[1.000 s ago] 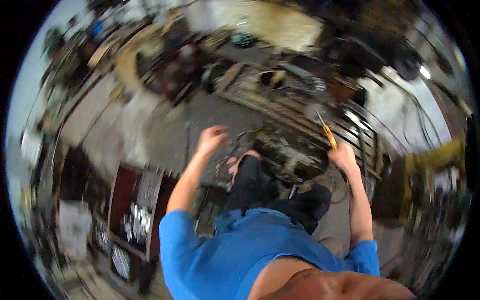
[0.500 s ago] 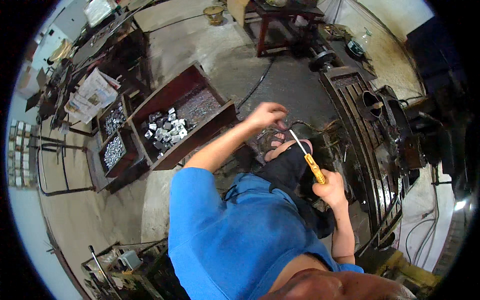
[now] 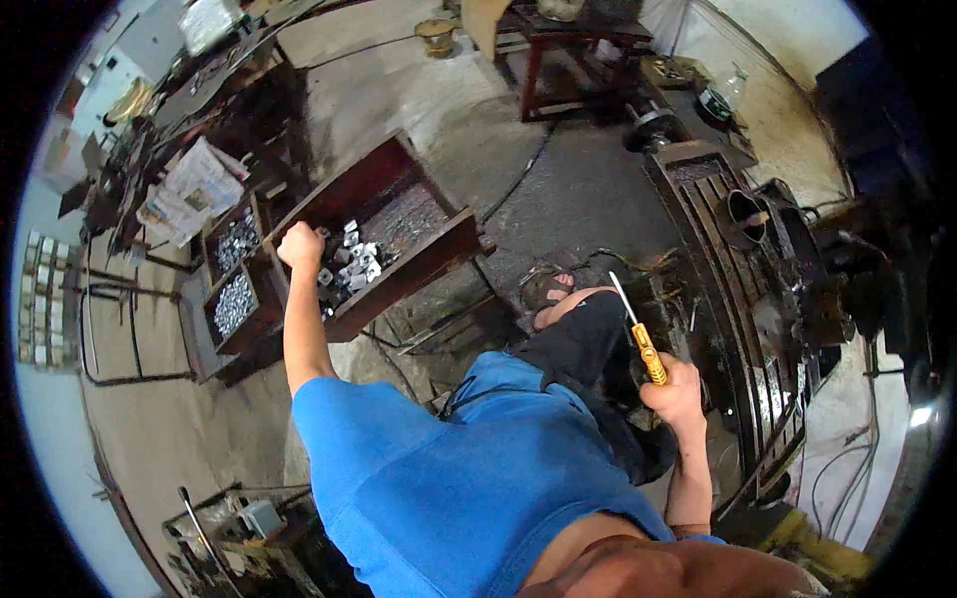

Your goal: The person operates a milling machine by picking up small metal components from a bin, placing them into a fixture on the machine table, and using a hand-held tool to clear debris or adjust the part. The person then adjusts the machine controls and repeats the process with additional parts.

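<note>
My left hand is at the left end of a dark red metal tray, beside a pile of small silver metal blocks. Its fingers are curled in, and whatever they may hold is hidden. My right hand is closed around the yellow handle of a slim hand tool. The tool's thin, pale metal shaft points up and away from me, over my leg and touching no workpiece that I can see.
Two smaller bins of metal parts adjoin the tray on the left. A slotted machine table runs along my right. A newspaper lies on the far left bench. A dark red stand and a bucket are farther off.
My left hand has swung left from near the tool's tip to the tray. My right hand has shifted slightly right and down, still holding the yellow-handled tool.
</note>
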Available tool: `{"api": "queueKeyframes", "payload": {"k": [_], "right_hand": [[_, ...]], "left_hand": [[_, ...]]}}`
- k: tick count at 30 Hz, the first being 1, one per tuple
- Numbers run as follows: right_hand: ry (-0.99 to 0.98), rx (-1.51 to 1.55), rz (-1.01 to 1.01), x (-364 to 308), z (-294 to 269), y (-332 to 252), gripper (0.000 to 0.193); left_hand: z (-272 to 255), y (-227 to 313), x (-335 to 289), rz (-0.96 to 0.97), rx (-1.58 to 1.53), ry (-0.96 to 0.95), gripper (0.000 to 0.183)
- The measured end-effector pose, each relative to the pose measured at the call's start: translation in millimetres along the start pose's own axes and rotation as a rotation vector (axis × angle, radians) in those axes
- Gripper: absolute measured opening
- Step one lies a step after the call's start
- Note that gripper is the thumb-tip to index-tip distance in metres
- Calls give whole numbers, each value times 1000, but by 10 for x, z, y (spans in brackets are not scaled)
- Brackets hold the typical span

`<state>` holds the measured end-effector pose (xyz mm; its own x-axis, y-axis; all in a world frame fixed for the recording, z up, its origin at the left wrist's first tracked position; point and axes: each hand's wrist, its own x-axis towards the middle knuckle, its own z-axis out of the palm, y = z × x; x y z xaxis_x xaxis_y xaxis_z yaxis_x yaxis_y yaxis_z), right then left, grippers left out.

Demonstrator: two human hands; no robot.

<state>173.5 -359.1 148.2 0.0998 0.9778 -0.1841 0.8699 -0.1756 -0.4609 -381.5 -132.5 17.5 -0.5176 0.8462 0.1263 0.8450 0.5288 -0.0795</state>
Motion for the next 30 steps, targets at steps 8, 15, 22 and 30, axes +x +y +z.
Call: {"api": "queueKeyframes", "payload": {"k": [8, 15, 22, 30], "right_hand": [[65, -22, 11, -122, 62, 132, 25], [60, 22, 40, -155, 67, 154, 27], [35, 72, -72, -53, 46, -15, 28], [58, 95, 47, 1, -171, -28, 30]], "left_hand": [[-29, 24, 39, -18, -46, -18, 29], [-71, -79, 17, 219, 11, 182, 40], [-764, 918, -190, 66, -2023, -377, 33], [-1289, 3239, -1234, 592, -2121, -1207, 29]]}}
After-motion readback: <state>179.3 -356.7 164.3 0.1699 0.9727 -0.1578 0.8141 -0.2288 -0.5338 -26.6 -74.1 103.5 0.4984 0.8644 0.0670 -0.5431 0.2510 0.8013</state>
